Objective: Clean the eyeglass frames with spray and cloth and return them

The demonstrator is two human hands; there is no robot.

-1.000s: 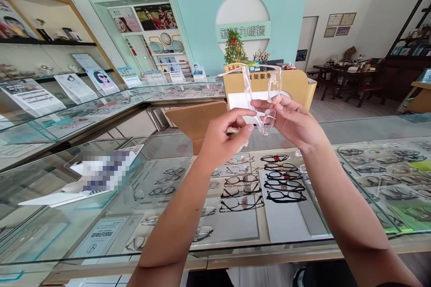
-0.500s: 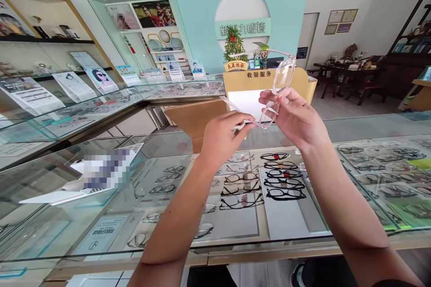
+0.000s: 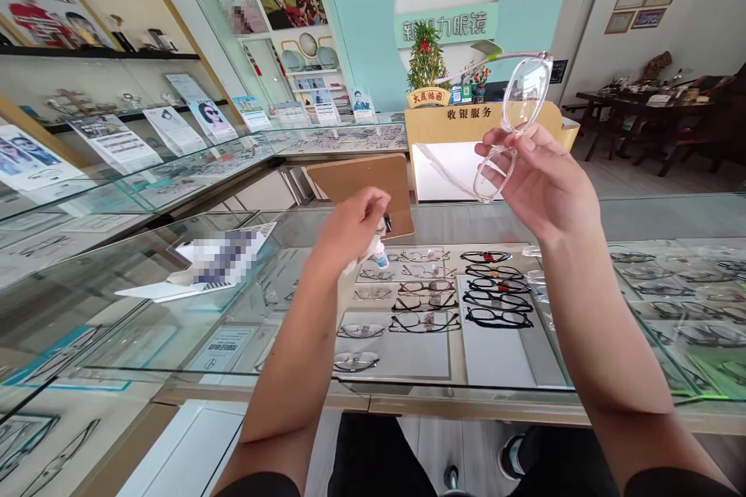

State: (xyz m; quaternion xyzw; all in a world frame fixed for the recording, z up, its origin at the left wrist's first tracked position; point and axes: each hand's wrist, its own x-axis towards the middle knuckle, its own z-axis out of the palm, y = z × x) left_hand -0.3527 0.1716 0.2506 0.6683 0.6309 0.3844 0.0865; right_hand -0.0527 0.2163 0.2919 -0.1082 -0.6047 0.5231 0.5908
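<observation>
A pair of clear-framed eyeglasses (image 3: 526, 93) is raised over the counter, tilted so one lens is above the other. My right hand (image 3: 553, 182) pinches them near the bridge, with both temples extending to the left. My left hand (image 3: 350, 229) is apart from the glasses, its fingers curled in. Below those fingers hangs a pale, cloth-like piece (image 3: 378, 252) with a bit of blue, mostly covered by the hand. Beneath both hands, rows of eyeglasses (image 3: 498, 317) lie inside the glass display counter (image 3: 408, 396).
An open white box or folder (image 3: 169, 289) lies on the glass at left. A brown panel (image 3: 367, 178) stands behind the counter. Farther back are a cashier desk (image 3: 431, 128) with a plant (image 3: 425, 62), and a dark wooden table (image 3: 646, 105) at right.
My left hand has let go of the glasses' lower temple and moved left and down. My right hand has carried the glasses slightly right and up. The view has shifted.
</observation>
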